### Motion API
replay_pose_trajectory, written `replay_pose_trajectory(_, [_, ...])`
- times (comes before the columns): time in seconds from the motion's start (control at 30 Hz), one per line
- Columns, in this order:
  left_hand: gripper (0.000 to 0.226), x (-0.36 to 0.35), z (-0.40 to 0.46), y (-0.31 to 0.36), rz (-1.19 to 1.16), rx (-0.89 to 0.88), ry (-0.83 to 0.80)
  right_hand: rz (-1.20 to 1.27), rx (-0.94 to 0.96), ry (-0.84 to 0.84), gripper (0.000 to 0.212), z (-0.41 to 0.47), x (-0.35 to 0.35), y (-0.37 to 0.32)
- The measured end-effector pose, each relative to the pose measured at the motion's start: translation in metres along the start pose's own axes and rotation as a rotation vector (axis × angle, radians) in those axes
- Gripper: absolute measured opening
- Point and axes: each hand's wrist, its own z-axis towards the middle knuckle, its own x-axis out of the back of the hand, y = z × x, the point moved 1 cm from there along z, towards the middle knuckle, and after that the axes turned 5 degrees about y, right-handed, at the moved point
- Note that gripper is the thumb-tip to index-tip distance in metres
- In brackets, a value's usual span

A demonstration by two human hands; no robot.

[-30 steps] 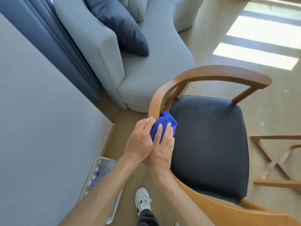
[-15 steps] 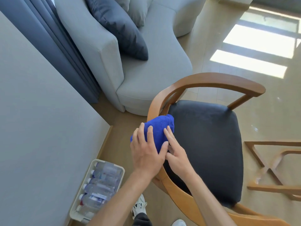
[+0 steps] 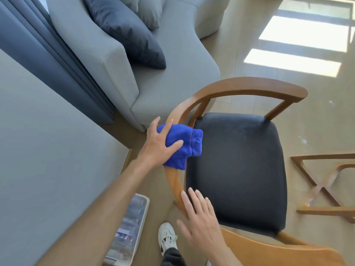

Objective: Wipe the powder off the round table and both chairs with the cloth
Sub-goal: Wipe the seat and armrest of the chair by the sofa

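A wooden chair (image 3: 247, 87) with a curved armrest rail and a black seat cushion (image 3: 238, 169) stands below me. A blue cloth (image 3: 187, 145) is draped over the left part of the rail. My left hand (image 3: 160, 144) grips the cloth from the outer side, fingers curled over it. My right hand (image 3: 199, 215) hovers with straight fingers over the lower left of the rail, holding nothing. The round table is not in view.
A grey sofa (image 3: 172, 77) with a dark cushion (image 3: 124, 31) stands just beyond the chair. A grey wall (image 3: 48, 160) is at my left, with a tray of water bottles (image 3: 128, 229) on the floor. A wooden cross-shaped frame (image 3: 324, 185) lies at right. My shoe (image 3: 167, 237) is below.
My right hand has let go of the cloth and drawn back toward me along the rail. My left hand has slid the cloth further up the rail.
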Motion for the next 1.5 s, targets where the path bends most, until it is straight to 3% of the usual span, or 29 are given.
replay_pose_trajectory(0.07, [0.072,0.009,0.014,0.005,0.088,-0.026,-0.025,-0.096,0.054,-0.086,0.072,-0.006,-0.004,0.004])
replay_pose_trajectory(0.2, [0.075,-0.006,-0.002,0.030,0.439,0.046,0.213,-0.120,0.081,-0.129,0.081,-0.003,-0.003,0.007])
replay_pose_trajectory(0.27, [0.075,-0.019,-0.009,0.039,0.414,0.146,0.206,-0.125,0.128,-0.155,0.088,-0.002,-0.002,0.011])
replay_pose_trajectory(0.33, [0.080,-0.028,-0.006,0.040,0.415,0.193,0.158,-0.128,0.138,-0.158,0.080,-0.002,-0.002,0.015])
replay_pose_trajectory(0.43, [0.081,-0.031,0.002,0.035,0.406,0.166,0.155,-0.064,0.068,-0.171,0.071,0.003,-0.001,0.009])
replay_pose_trajectory(0.57, [0.074,-0.027,0.015,0.034,0.379,0.156,0.133,0.051,0.065,-0.036,0.057,0.045,0.006,-0.010])
replay_pose_trajectory(0.77, [0.073,-0.020,0.049,0.035,0.395,0.114,0.027,0.154,0.006,-0.034,0.073,0.087,0.001,-0.021])
replay_pose_trajectory(1.1, [0.076,-0.020,0.109,0.045,0.343,0.072,-0.097,0.202,-0.027,-0.030,0.062,0.084,-0.007,-0.019])
replay_pose_trajectory(1.27, [0.075,-0.018,0.112,0.042,0.292,0.124,-0.017,0.178,0.089,-0.050,0.059,0.095,-0.004,-0.009])
replay_pose_trajectory(1.4, [0.083,-0.018,0.108,0.046,0.313,0.288,-0.095,0.243,0.197,0.071,0.043,0.138,0.016,0.005])
replay_pose_trajectory(1.5, [0.082,-0.019,0.120,0.051,0.280,0.295,-0.131,0.247,0.267,0.184,0.037,0.179,0.037,0.030])
